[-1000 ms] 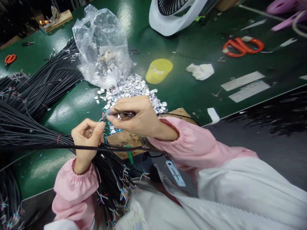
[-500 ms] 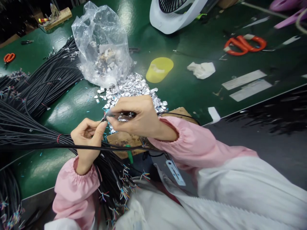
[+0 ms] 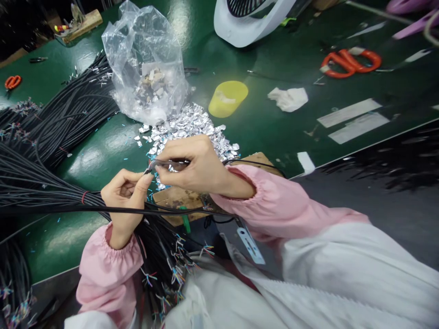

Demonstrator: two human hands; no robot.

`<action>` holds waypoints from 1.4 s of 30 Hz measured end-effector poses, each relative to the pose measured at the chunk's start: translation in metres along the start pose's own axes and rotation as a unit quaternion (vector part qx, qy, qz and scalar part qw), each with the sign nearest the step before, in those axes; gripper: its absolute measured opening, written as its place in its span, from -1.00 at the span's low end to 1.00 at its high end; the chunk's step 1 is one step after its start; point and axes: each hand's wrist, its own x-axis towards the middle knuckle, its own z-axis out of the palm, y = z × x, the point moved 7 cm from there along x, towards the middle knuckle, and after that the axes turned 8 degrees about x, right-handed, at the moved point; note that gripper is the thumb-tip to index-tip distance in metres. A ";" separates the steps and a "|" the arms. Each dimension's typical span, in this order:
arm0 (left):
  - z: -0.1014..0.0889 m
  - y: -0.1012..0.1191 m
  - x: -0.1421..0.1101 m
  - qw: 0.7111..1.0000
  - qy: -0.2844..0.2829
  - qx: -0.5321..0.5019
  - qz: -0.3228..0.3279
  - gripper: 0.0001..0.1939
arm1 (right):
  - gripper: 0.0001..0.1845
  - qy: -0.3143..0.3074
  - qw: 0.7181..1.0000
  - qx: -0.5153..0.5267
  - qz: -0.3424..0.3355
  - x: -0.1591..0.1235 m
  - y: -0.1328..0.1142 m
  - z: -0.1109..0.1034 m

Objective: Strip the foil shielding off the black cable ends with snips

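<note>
My left hand (image 3: 125, 192) is closed in a pinch on the end of a black cable (image 3: 148, 171), thumb and forefinger pressed together. Right beside it, my right hand (image 3: 197, 167) is closed on a thin grey, shiny piece (image 3: 163, 162) that meets the cable end. Whether this is foil or a slim tool I cannot tell. A bundle of black cables (image 3: 65, 189), tied with a red band (image 3: 84, 197), runs under my left hand. Its stripped ends with coloured wires (image 3: 178, 274) hang towards my lap. Below both hands lies a heap of silver foil scraps (image 3: 192, 121).
Behind the foil stands a clear plastic bag (image 3: 144, 41) with scraps inside. More black cables (image 3: 78, 107) lie left on the green table (image 3: 192, 27). A yellow disc (image 3: 228, 98), crumpled white tissue (image 3: 288, 99), orange-handled scissors (image 3: 350, 63) and a white fan (image 3: 236, 34) are farther back. A wooden block (image 3: 178, 201) sits near the edge.
My right fingertips have shifted very slightly, and more of the grey piece shows between them. My left hand keeps its pinch in the same place.
</note>
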 end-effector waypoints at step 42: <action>0.008 0.015 -0.103 0.745 -0.294 0.510 0.313 -0.75 | -0.71 -0.175 0.977 -0.056 0.109 0.000 0.032 0.020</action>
